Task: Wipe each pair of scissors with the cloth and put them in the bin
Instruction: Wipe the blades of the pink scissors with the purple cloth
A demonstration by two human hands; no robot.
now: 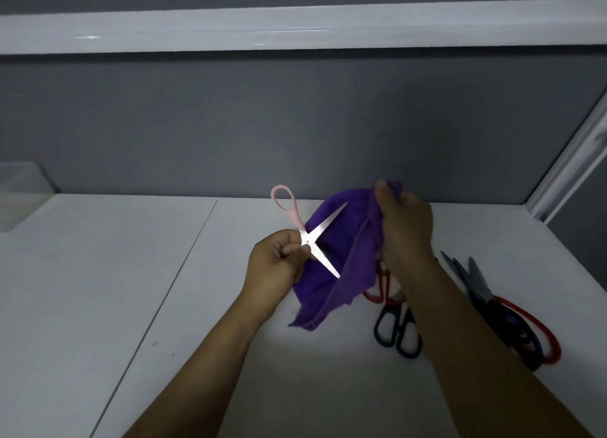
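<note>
Two grips: left hand (279,263) around splayed pink-handled scissors (307,240), right hand (407,230) around limp purple cloth (343,257).

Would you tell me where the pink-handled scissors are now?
In the head view, the pink-handled scissors are mid-frame, blades spread, pinched at the pivot by the left hand, in front of the purple cloth the right hand grips.

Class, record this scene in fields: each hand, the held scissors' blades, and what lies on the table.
left hand: grips pink scissors near the pivot
blades: spread open
right hand: holds cloth, lifted behind the blades
table: other scissors lie at right, a black pair among them
</note>
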